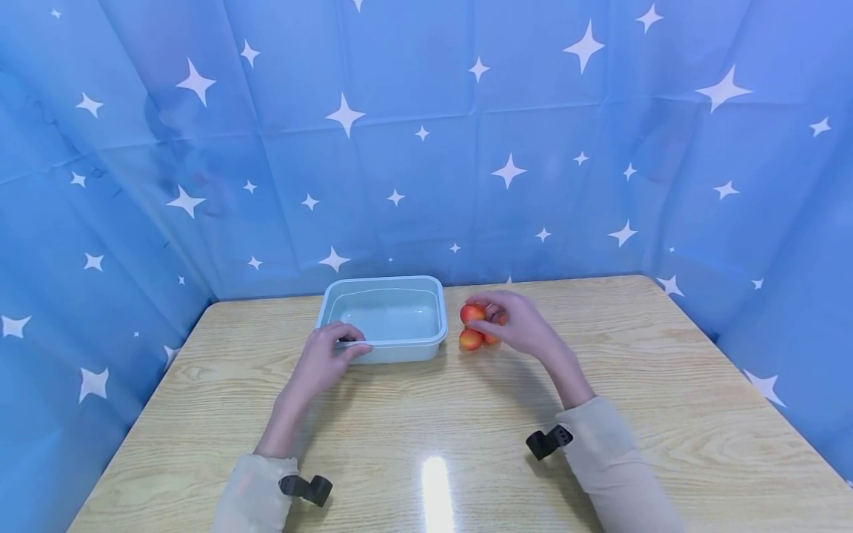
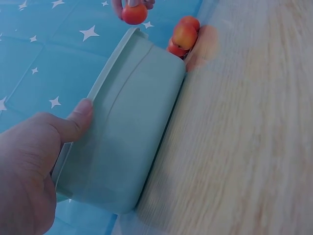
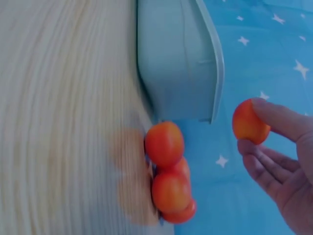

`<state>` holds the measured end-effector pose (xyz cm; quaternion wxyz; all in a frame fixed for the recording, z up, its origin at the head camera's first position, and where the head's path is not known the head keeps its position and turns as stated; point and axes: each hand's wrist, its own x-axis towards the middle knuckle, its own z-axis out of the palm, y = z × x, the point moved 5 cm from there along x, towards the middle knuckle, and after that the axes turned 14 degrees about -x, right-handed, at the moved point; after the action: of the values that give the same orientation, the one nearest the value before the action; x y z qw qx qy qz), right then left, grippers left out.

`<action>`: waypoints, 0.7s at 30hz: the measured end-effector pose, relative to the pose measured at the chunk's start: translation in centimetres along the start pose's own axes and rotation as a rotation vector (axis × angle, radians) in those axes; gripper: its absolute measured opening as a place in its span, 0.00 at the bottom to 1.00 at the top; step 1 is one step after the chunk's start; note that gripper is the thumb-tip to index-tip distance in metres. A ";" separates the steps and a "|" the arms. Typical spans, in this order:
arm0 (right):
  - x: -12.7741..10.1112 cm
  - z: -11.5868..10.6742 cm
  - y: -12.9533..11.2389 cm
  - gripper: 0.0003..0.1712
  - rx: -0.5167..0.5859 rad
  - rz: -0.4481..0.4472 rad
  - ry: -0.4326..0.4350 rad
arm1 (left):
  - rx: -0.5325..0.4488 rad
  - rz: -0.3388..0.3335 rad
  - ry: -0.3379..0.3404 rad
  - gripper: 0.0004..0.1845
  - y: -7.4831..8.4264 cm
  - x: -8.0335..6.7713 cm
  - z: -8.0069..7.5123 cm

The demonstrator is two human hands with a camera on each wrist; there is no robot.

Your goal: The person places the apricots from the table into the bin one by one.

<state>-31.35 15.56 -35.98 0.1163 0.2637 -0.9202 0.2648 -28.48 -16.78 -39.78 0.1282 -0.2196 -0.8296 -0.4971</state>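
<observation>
My left hand (image 1: pixel 326 355) grips the near left corner of a pale blue plastic basin (image 1: pixel 406 352), its thumb on the outer wall below the rim. The basin stands upright on the table, and its visible inside floor is bare. To the right of it, my right hand (image 1: pixel 523 318) pinches a round red-orange fruit (image 3: pixel 248 122) between thumb and fingertips, held up above the table at about rim height. Several similar fruits (image 3: pixel 171 191) sit clustered on the table beside the basin's right end, partly hidden under the right hand in the head view.
The light wood-grain table (image 1: pixel 426 414) reaches back to a blue curtain (image 1: pixel 426 163) with white stars. The basin is close to the table's far edge. A black wrist camera (image 1: pixel 306 488) is strapped on the left sleeve, another (image 1: pixel 549 442) on the right.
</observation>
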 end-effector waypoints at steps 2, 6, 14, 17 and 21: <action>0.3 0.2 -0.4 0.22 0.016 -0.008 0.005 | -0.009 -0.006 -0.003 0.05 0.0 0.0 0.0; 0.7 0.6 -1.3 0.21 0.041 -0.031 0.016 | -0.015 -0.027 -0.014 0.05 0.0 0.1 0.0; 1.7 1.5 -2.6 0.22 0.103 -0.047 0.034 | -0.021 -0.072 -0.031 0.05 0.0 0.4 -0.1; 2.0 1.9 -3.0 0.21 0.118 -0.058 0.034 | -0.025 -0.087 -0.033 0.05 0.0 0.4 -0.1; 2.2 2.4 -3.6 0.20 0.124 -0.062 0.026 | -0.027 -0.092 -0.036 0.05 0.0 0.4 -0.2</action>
<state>-31.42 10.75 -35.63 0.1196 0.2952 -0.8919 0.3211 -28.80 -16.82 -39.52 0.0873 -0.1919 -0.8342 -0.5095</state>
